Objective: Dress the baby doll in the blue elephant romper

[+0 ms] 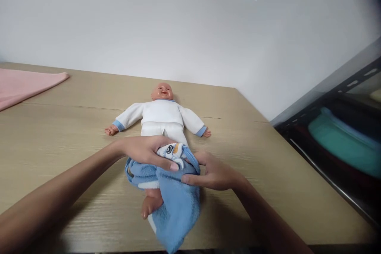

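Blue garment (180, 202) covers the doll's (162, 113) lower legs by the desk's (253, 147) near edge, left hand (149, 151) and right hand (217, 171) each with its grip pinching it.

Your left hand (147, 151) and right hand (216, 172) grip a blue garment (178, 200) around the doll's (162, 112) legs. The doll lies face-up on the counter (74, 139), pink cloth (25, 85) leftward of it.

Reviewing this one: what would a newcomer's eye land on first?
Probably the white-clad doll, on its back in the middle of the table. Next, nearer the camera, the blue garment over its legs, held by the left hand and right hand, one bare foot showing. A pink cloth lies at far left.
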